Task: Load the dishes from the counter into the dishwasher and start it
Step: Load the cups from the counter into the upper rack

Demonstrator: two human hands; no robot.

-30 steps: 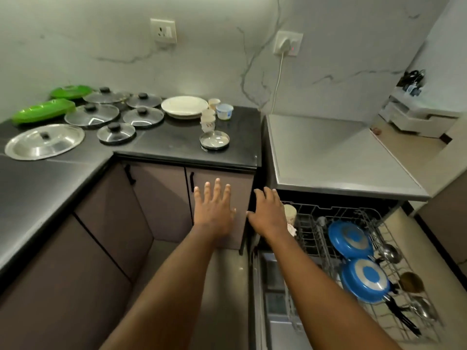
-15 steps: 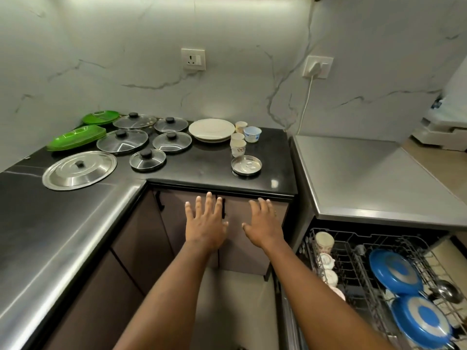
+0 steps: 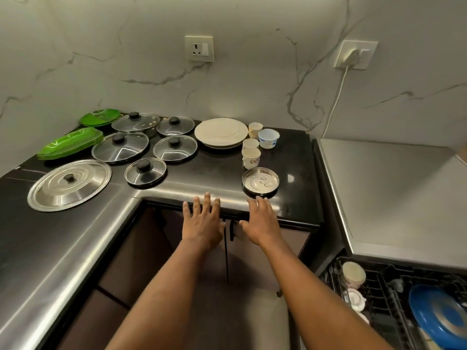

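Note:
My left hand (image 3: 202, 221) and my right hand (image 3: 261, 222) reach out side by side over the front edge of the black counter (image 3: 217, 173), fingers spread, holding nothing. Just beyond my right fingertips sits a small steel plate (image 3: 260, 183). Behind it stand small cups (image 3: 251, 157), a white tub (image 3: 268, 138) and stacked white plates (image 3: 221, 132). Several glass lids (image 3: 120, 147) and a big steel lid (image 3: 69, 184) lie to the left, with green trays (image 3: 72, 144) at the back. The dishwasher rack (image 3: 394, 299) at bottom right holds cups and a blue pan (image 3: 439, 317).
The dishwasher's grey top (image 3: 394, 193) adjoins the counter on the right. A plug and cable (image 3: 353, 56) hang on the marble wall above it. Brown cabinet doors (image 3: 156, 248) stand below the counter, with a black handle between my hands.
The view has swung left from the dishwasher rack to the counter. Both hands have moved forward and up, from in front of the cabinet doors to the counter's front edge.

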